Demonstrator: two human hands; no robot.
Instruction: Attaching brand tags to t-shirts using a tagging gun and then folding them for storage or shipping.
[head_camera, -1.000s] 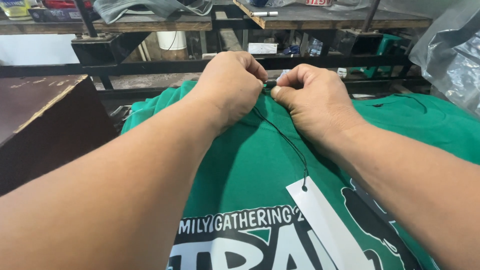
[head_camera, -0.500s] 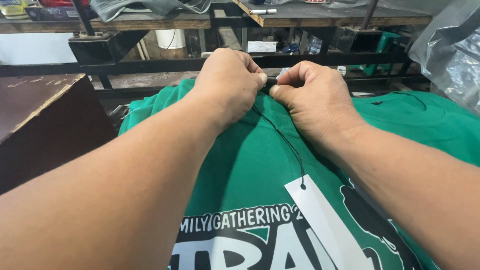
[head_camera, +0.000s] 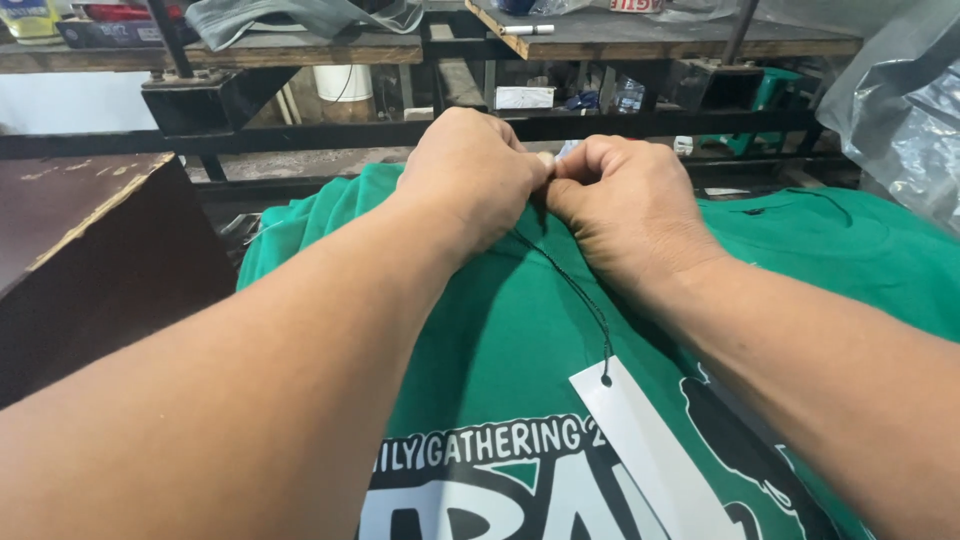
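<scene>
A green T-shirt (head_camera: 520, 340) with a white and black print lies flat in front of me. My left hand (head_camera: 470, 175) and my right hand (head_camera: 625, 200) meet at its collar, fingers pinched together on the top end of a thin black string (head_camera: 575, 290). The string runs down to a white paper tag (head_camera: 655, 450) lying on the shirt's chest. What the fingertips pinch at the collar is hidden by the hands.
A dark brown board (head_camera: 80, 250) stands at the left. Black metal frame bars (head_camera: 300, 135) cross behind the shirt, with wooden shelves (head_camera: 640, 30) above. More green shirts (head_camera: 850, 240) lie at the right, under clear plastic sheeting (head_camera: 900, 100).
Both hands have stayed at the collar, with only slight finger movement on the string. The tag and shirt have not shifted.
</scene>
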